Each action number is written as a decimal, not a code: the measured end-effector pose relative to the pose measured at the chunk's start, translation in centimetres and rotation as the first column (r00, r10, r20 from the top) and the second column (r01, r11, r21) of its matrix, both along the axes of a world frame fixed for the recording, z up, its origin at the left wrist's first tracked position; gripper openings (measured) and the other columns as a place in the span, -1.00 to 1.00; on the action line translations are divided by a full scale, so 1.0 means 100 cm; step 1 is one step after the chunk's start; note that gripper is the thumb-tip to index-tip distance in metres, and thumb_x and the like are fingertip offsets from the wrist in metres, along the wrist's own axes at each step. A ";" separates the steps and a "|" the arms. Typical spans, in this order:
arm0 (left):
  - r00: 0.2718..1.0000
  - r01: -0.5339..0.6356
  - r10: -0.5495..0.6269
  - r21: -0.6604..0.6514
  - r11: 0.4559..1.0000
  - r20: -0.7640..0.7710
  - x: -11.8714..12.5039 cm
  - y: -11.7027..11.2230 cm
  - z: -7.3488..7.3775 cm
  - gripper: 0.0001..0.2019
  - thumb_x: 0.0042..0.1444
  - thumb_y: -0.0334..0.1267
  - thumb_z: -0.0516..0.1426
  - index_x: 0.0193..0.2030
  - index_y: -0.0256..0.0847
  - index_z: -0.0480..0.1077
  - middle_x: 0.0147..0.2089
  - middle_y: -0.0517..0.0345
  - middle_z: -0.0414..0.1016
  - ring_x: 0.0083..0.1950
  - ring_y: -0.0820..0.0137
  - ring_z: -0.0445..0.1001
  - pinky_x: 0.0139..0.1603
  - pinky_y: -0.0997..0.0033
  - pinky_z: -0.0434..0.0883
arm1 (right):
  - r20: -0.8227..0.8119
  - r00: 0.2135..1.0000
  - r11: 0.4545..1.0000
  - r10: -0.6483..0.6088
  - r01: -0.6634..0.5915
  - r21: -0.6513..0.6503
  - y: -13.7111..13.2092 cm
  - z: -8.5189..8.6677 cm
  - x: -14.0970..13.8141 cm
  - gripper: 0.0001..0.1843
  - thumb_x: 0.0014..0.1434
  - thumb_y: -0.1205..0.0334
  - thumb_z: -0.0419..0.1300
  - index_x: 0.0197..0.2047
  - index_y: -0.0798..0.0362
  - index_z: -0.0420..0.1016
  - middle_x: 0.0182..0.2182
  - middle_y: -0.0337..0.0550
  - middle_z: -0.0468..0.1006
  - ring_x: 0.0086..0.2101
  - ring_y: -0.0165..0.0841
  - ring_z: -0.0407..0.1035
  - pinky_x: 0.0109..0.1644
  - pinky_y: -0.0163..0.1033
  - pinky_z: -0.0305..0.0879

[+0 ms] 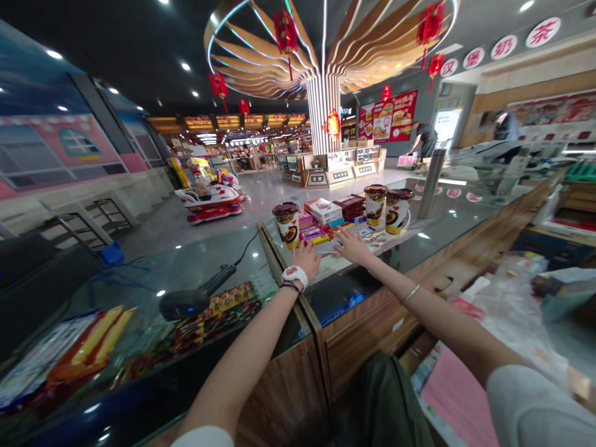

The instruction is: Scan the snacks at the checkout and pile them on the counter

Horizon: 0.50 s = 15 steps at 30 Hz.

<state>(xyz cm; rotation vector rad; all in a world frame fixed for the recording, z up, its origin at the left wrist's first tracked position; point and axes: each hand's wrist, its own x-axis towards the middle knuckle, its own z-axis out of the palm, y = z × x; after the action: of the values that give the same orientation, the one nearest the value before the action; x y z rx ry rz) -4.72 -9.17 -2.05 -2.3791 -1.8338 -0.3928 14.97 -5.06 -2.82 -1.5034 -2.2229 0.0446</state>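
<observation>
Both my arms reach forward over a glass counter (447,226). My left hand (306,256), with a white watch on the wrist, lies flat on the glass with fingers spread, just in front of a brown-lidded cup (286,224) and a row of colourful small packs (311,231). My right hand (352,247), a bangle on its wrist, is stretched open beside it, fingers pointing at the packs. Two more cups (375,204) (397,211) stand behind it to the right. Flat boxes (323,210) are stacked behind the packs. Neither hand holds anything.
A black barcode scanner (198,296) with a cable lies on the glass case at the left, snacks showing beneath. A metal post (431,180) stands on the counter. Wooden drawers (372,329) sit below. A ride-on toy car (209,202) and distant people occupy the hall.
</observation>
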 end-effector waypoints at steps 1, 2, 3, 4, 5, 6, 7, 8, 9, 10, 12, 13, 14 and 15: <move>1.000 0.004 -0.004 0.002 1.000 0.002 0.000 0.000 0.000 -0.54 0.33 -0.17 -0.04 0.32 -0.19 0.30 0.48 -0.06 0.13 0.52 0.00 0.00 0.50 -0.22 -0.11 | -0.007 0.998 0.998 -0.059 0.059 -0.012 0.000 0.000 0.010 -0.38 0.37 0.05 0.05 0.42 0.04 0.14 0.44 0.12 0.06 0.40 0.00 -0.04 0.42 0.30 -0.20; 1.000 0.006 -0.006 0.005 1.000 0.002 0.000 0.000 0.000 -0.54 0.33 -0.17 -0.04 0.31 -0.19 0.32 0.48 -0.07 0.13 0.51 0.01 0.01 0.50 -0.22 -0.10 | 0.004 0.995 0.995 -0.099 0.099 -0.034 0.000 -0.001 0.020 -0.37 0.37 0.02 0.05 0.41 0.07 0.16 0.42 0.16 0.08 0.39 0.03 -0.04 0.42 0.31 -0.21; 1.000 0.007 -0.007 0.009 1.000 0.000 0.000 0.000 0.000 -0.55 0.33 -0.17 -0.04 0.30 -0.19 0.33 0.48 -0.07 0.13 0.51 0.01 0.01 0.50 -0.22 -0.09 | 0.019 0.992 0.990 -0.129 0.129 -0.061 0.000 -0.003 0.030 -0.36 0.37 -0.01 0.05 0.41 0.08 0.17 0.42 0.18 0.09 0.39 0.05 -0.04 0.41 0.33 -0.22; 1.000 0.007 -0.007 0.014 1.000 -0.004 0.000 0.000 0.000 -0.55 0.33 -0.17 -0.04 0.29 -0.20 0.33 0.48 -0.08 0.13 0.51 0.01 0.01 0.50 -0.22 -0.09 | 0.036 0.990 0.986 -0.140 0.142 -0.087 -0.001 -0.005 0.039 -0.36 0.37 -0.04 0.05 0.40 0.09 0.18 0.41 0.18 0.10 0.39 0.07 -0.04 0.41 0.34 -0.22; 1.000 0.007 -0.007 0.018 1.000 -0.007 0.000 0.000 0.001 -0.55 0.33 -0.17 -0.04 0.29 -0.20 0.34 0.48 -0.09 0.13 0.51 0.01 0.01 0.49 -0.23 -0.08 | 0.048 0.990 0.984 -0.135 0.139 -0.110 -0.003 -0.007 0.046 -0.37 0.37 -0.05 0.03 0.39 0.07 0.21 0.41 0.16 0.12 0.39 0.08 -0.03 0.40 0.36 -0.22; 1.000 0.007 -0.006 0.022 1.000 -0.011 0.000 -0.001 0.001 -0.55 0.33 -0.18 -0.04 0.29 -0.21 0.34 0.48 -0.09 0.13 0.51 0.01 0.01 0.49 -0.22 -0.07 | 0.057 0.991 0.985 -0.117 0.124 -0.124 -0.004 -0.010 0.050 -0.40 0.38 -0.05 0.02 0.37 0.05 0.24 0.41 0.13 0.14 0.39 0.07 -0.03 0.40 0.37 -0.23; 1.000 0.008 -0.007 0.023 1.000 -0.015 0.000 -0.001 0.002 -0.55 0.33 -0.18 -0.04 0.29 -0.21 0.34 0.48 -0.09 0.13 0.51 0.01 0.01 0.49 -0.22 -0.05 | 0.064 0.994 0.987 -0.087 0.095 -0.128 -0.006 -0.012 0.053 -0.44 0.39 -0.04 0.01 0.35 0.01 0.27 0.39 0.09 0.18 0.38 0.05 -0.01 0.40 0.38 -0.24; 1.000 0.009 -0.009 0.024 1.000 -0.019 0.000 -0.002 0.003 -0.55 0.33 -0.19 -0.04 0.29 -0.21 0.33 0.48 -0.09 0.12 0.51 0.01 0.02 0.49 -0.21 -0.04 | 0.066 0.996 0.991 -0.052 0.060 -0.121 -0.008 -0.012 0.054 -0.47 0.39 -0.03 0.01 0.33 -0.02 0.30 0.37 0.06 0.22 0.37 0.02 0.02 0.40 0.38 -0.24; 1.000 0.010 -0.010 0.024 1.000 -0.024 0.000 -0.003 0.004 -0.55 0.33 -0.19 -0.04 0.30 -0.22 0.32 0.49 -0.09 0.12 0.51 0.02 0.02 0.49 -0.21 -0.03 | 0.067 0.998 0.994 -0.021 0.027 -0.102 -0.010 -0.012 0.053 -0.49 0.40 -0.01 0.00 0.32 -0.04 0.32 0.35 0.04 0.27 0.36 -0.01 0.06 0.40 0.36 -0.23; 1.000 0.010 -0.009 0.022 1.000 -0.029 0.000 -0.003 0.005 -0.54 0.33 -0.20 -0.05 0.31 -0.23 0.31 0.49 -0.10 0.12 0.51 0.02 0.03 0.49 -0.20 -0.02 | 0.068 0.998 0.997 0.000 0.006 -0.076 -0.011 -0.011 0.051 -0.50 0.39 0.00 0.00 0.32 -0.04 0.31 0.34 0.03 0.29 0.35 -0.05 0.10 0.41 0.34 -0.22; 0.999 0.007 -0.006 0.016 1.000 -0.043 0.001 -0.005 0.007 -0.53 0.33 -0.19 -0.06 0.33 -0.25 0.29 0.48 -0.09 0.12 0.51 0.04 0.03 0.49 -0.17 -0.01 | 0.076 0.997 0.999 -0.006 0.009 -0.035 -0.010 -0.004 0.046 -0.46 0.39 0.01 0.01 0.36 -0.02 0.25 0.34 0.05 0.29 0.33 -0.10 0.13 0.42 0.27 -0.16; 0.999 0.005 -0.004 0.012 1.000 -0.053 0.001 -0.005 0.008 -0.52 0.34 -0.19 -0.07 0.34 -0.25 0.28 0.48 -0.08 0.13 0.51 0.05 0.03 0.50 -0.16 -0.01 | 0.088 0.996 0.999 -0.028 0.032 -0.035 -0.008 0.000 0.043 -0.42 0.38 0.00 0.01 0.39 0.00 0.19 0.36 0.06 0.24 0.34 -0.10 0.11 0.42 0.24 -0.13; 0.998 0.003 -0.003 0.007 1.000 -0.062 0.001 -0.006 0.009 -0.52 0.34 -0.18 -0.08 0.34 -0.25 0.27 0.48 -0.06 0.14 0.51 0.06 0.03 0.50 -0.14 -0.02 | 0.109 0.993 0.997 -0.051 0.058 -0.056 -0.006 0.005 0.041 -0.38 0.38 -0.02 0.01 0.42 0.01 0.14 0.39 0.06 0.19 0.36 -0.09 0.06 0.41 0.23 -0.11; 0.997 0.003 -0.003 0.001 1.000 -0.071 0.001 -0.007 0.010 -0.51 0.35 -0.17 -0.08 0.35 -0.24 0.26 0.48 -0.04 0.15 0.51 0.08 0.03 0.51 -0.13 -0.02 | 0.140 0.988 0.992 -0.068 0.082 -0.098 -0.004 0.009 0.039 -0.36 0.38 -0.04 -0.01 0.44 0.01 0.11 0.42 0.04 0.13 0.38 -0.07 0.01 0.41 0.23 -0.10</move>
<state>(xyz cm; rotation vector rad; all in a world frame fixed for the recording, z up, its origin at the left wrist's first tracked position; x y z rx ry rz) -4.59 -9.83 -1.07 -2.3633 -1.7997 -0.3046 18.83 -5.49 -1.91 -1.6919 -2.2994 0.0350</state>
